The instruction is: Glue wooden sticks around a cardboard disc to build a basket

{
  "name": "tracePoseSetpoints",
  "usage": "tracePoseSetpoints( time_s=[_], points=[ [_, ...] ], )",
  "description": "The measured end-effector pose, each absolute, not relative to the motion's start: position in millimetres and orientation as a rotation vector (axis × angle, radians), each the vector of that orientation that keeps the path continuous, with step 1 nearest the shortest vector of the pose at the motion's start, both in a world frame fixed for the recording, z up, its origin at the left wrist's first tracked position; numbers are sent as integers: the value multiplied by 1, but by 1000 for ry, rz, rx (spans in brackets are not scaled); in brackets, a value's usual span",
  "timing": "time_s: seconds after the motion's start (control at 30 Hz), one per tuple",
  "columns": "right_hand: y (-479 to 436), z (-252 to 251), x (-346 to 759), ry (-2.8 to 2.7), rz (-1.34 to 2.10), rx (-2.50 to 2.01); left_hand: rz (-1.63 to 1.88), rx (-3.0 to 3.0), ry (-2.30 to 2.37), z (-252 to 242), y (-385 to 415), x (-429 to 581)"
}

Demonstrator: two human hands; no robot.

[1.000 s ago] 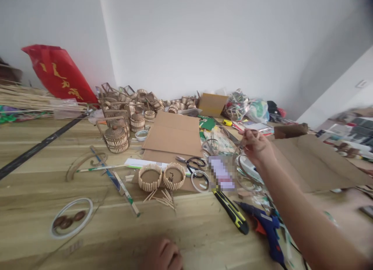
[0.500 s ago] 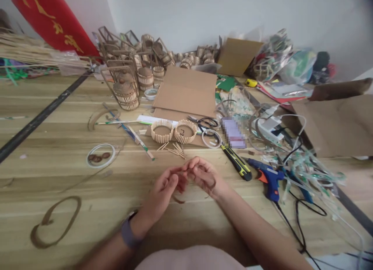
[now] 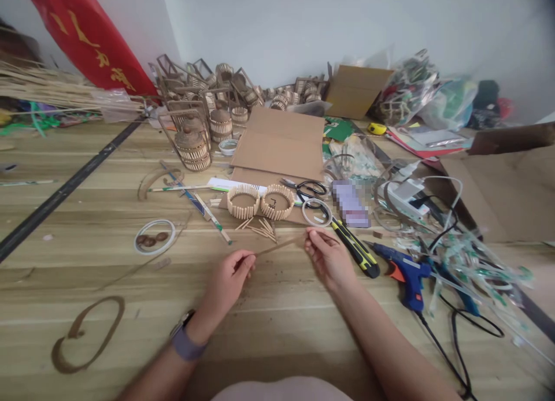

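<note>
A thin brown strip [image 3: 280, 247] is stretched between my two hands above the wooden table. My left hand [image 3: 232, 273] pinches one end, thumb against fingers. Further along the strip, my right hand [image 3: 329, 256] pinches it too, and a short piece sticks out past those fingers. Just beyond the hands stand two rings of short wooden sticks [image 3: 243, 203], side by side on cardboard, with several loose sticks [image 3: 262, 230] in front of them. A yellow and black utility knife [image 3: 355, 248] lies beside my right hand.
To the right are a blue glue gun [image 3: 405, 271] with its cord, a white power strip [image 3: 405, 194] and tangled plastic scraps. Scissors [image 3: 310, 187] and a white ring [image 3: 317, 212] lie ahead. On the left are a coiled brown strip [image 3: 89, 334] and a white ring holding brown discs [image 3: 151, 239]. Small baskets [image 3: 193, 149] stand behind.
My hands were close together with fingers overlapping; now they have moved apart, and the strip shows straight between them. The view has shifted slightly.
</note>
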State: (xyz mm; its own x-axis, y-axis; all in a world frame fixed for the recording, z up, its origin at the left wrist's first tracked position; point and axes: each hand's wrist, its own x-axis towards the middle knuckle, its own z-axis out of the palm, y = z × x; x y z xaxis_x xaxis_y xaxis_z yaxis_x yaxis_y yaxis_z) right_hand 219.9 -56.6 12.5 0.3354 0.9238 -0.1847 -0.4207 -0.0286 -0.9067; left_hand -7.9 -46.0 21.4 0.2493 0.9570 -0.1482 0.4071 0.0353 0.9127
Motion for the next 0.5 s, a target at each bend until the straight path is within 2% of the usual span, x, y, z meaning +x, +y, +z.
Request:
tracePoseSetpoints(
  time_s=[0.13,0.37,0.5],
  points=[
    [-55,14,225,-651,1081,-1195,685,1616,1362,25,-35,-22],
    [-56,21,223,-706,1122,-1230,620,2400,1571,40,-9,-34],
    [-57,24,225,-687,1174,-1221,605,2617,1466,50,9,-30]
  ],
)
